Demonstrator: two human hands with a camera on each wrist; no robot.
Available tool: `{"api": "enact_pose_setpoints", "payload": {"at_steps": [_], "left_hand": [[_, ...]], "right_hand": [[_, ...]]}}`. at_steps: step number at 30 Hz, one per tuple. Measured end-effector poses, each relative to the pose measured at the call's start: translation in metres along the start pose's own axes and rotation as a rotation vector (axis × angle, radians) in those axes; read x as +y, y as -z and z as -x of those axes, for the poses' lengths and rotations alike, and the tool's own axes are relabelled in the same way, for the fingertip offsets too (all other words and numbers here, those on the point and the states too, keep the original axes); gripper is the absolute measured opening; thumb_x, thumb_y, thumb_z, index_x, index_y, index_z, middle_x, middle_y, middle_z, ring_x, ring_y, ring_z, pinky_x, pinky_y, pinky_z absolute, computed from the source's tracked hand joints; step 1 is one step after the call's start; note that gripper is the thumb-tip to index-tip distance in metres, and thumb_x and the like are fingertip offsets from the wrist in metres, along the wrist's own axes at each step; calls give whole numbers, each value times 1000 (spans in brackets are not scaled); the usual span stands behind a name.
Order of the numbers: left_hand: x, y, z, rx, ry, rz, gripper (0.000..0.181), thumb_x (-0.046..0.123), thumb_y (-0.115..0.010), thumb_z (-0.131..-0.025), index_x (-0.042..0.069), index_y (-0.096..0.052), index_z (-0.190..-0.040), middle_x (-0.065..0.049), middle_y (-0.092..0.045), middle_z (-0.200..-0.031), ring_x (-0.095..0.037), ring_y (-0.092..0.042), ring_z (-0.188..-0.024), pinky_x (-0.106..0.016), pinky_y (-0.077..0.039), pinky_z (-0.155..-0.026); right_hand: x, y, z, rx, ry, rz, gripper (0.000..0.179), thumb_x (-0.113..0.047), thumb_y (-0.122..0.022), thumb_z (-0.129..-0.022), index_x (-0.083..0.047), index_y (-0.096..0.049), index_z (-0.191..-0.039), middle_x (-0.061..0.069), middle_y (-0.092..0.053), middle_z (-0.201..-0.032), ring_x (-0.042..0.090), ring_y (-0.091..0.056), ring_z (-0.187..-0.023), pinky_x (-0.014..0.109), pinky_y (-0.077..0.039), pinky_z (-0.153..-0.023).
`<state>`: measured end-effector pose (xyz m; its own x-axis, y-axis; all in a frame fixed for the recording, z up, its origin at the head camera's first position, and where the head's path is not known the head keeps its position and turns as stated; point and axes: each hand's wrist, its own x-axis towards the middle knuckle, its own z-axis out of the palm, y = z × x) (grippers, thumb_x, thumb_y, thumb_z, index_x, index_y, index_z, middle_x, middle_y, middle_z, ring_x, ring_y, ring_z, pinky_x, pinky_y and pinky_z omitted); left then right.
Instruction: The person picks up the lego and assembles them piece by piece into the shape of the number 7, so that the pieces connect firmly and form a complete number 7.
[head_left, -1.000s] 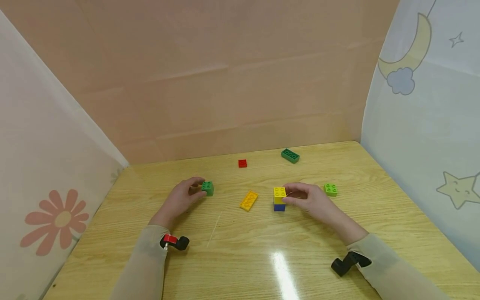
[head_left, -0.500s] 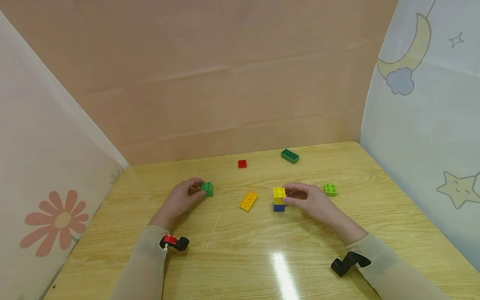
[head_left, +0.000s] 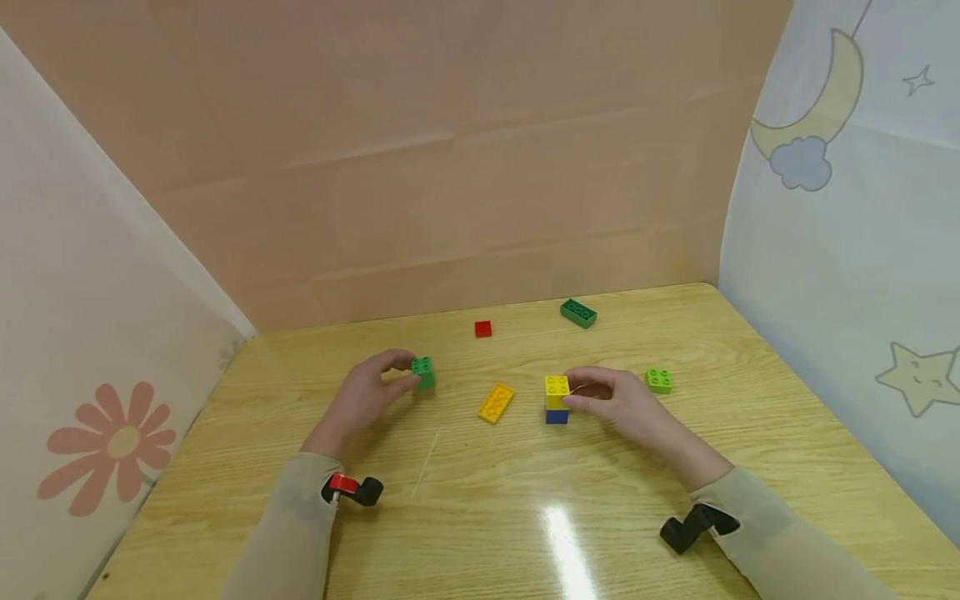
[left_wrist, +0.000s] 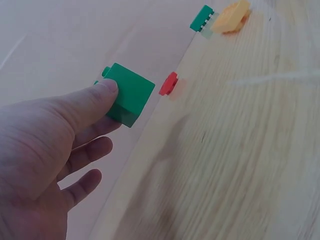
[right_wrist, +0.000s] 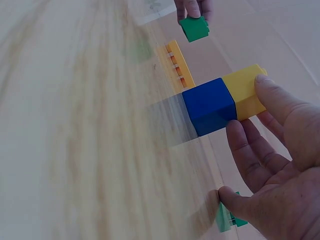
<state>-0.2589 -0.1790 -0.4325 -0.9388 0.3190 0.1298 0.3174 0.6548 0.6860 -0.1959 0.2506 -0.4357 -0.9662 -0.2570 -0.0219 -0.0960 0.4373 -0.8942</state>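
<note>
In the head view, my left hand [head_left: 369, 393] pinches a green building brick [head_left: 423, 372] between thumb and fingers. The left wrist view has that green brick [left_wrist: 131, 92] held up off the table, its studs facing away to the upper left. My right hand [head_left: 618, 400] grips a yellow brick [head_left: 557, 390] that sits on top of a blue brick [head_left: 557, 415]. Seen from the right wrist, thumb and fingertips are on the yellow brick [right_wrist: 245, 89], and the blue brick [right_wrist: 209, 107] stands against the table with its reflection beside it.
Between the hands lies a flat orange-yellow brick [head_left: 497, 402]. Further back are a small red brick [head_left: 483, 329] and a long dark green brick [head_left: 578, 313]. A lime green brick [head_left: 659, 381] lies right of the right hand. A pink cloth [head_left: 480, 208] hangs behind the table.
My left hand has lifted the green brick off the table and shifted slightly right, tilting it. My right hand stays on the yellow and blue stack.
</note>
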Motion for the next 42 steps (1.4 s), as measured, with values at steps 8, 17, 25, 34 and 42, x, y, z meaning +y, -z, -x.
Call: {"api": "enact_pose_setpoints", "payload": {"at_steps": [8,17,25,34,42], "left_hand": [[21,-6,-2,6,-25,-33,42,31,-79,-106,13,-70,-144,-8,-72,-135,-35,-65,-132,-63,-46,-116],[51,-15,-9,2,-73,-33,42,29,-81,-104,10,-71,-141,-11,-73,-134,-40,-66,-129,-61,-47,-115],[73,-22,-15,7,-137,-61,43,29,-83,-103,11,-72,-140,-6,-74,-131,-35,-65,-128,-59,-50,-112],[96,-33,-19,-16,-186,-39,41,28,-82,-103,10,-72,-139,-5,-74,-133,-31,-64,-130,-55,-50,-113],[117,-43,-23,-21,-235,-49,40,29,-83,-103,11,-73,-138,-3,-75,-131,-29,-65,-126,-53,-52,-110]], "right_hand": [[-1,0,1,2,-3,5,53,-33,-81,-104,-6,-68,-148,10,-72,-138,26,-70,-122,34,-57,-101],[0,-1,1,-1,-11,-3,54,-34,-81,-104,-5,-68,-148,11,-72,-139,26,-69,-123,36,-57,-103],[-1,0,0,-7,-19,-10,56,-37,-81,-104,-6,-68,-149,10,-72,-139,26,-69,-123,38,-56,-103],[-2,1,0,-10,-17,-33,56,-36,-82,-103,-5,-68,-148,10,-73,-137,26,-69,-123,26,-56,-98],[-1,0,0,-11,-16,-34,57,-37,-82,-103,-5,-67,-149,10,-72,-138,26,-69,-123,32,-57,-100]]}}
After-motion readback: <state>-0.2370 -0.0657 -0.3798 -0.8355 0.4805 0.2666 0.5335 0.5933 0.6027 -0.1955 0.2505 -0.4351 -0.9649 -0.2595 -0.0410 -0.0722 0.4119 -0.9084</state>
